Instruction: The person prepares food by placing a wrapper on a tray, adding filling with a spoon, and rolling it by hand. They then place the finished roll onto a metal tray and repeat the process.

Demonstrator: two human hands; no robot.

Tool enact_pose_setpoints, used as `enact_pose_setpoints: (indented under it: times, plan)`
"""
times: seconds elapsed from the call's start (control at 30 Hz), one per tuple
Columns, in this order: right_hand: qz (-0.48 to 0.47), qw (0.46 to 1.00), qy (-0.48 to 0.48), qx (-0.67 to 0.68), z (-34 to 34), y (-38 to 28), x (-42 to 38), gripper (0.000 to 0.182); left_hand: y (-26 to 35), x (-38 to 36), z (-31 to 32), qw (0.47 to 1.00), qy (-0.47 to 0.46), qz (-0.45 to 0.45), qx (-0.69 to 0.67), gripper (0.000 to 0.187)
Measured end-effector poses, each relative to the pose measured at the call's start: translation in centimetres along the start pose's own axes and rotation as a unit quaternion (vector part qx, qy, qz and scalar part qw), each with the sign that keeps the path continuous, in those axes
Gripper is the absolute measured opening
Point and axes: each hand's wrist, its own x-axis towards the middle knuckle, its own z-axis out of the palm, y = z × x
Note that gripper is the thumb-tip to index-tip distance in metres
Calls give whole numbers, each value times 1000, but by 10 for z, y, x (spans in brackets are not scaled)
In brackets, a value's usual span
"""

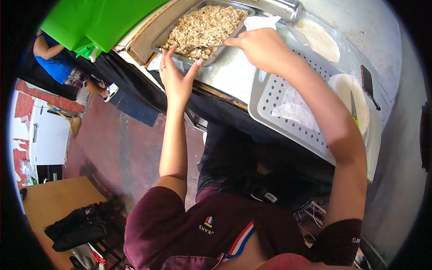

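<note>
Maroon-shirted wearer at the near edge reaches both arms toward the metal tray (158, 43) of crumbly filling (202, 27), the landmark here: left hand (176, 76) spread open and empty just before the tray's near rim, right hand (258, 45) pinching what looks like a spoon handle at its right rim. Right of the tray, a perforated tray (270, 101) carries thin wrappers (292, 108), apparently unfilled; judged, filling has barely begun and wrapping remains
</note>
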Motion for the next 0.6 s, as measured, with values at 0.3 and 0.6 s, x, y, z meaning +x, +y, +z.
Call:
enact_pose_setpoints:
  times: [0.3, 0.6]
  plan:
    - [94, 982, -42, 160, -9, -4, 4, 27, 10, -3, -5, 996, 7, 26, 85, 44]
    - [256, 845, -186, 432, 30, 24, 46, 31, 17, 0, -12, 979, -46, 66, 187, 38]
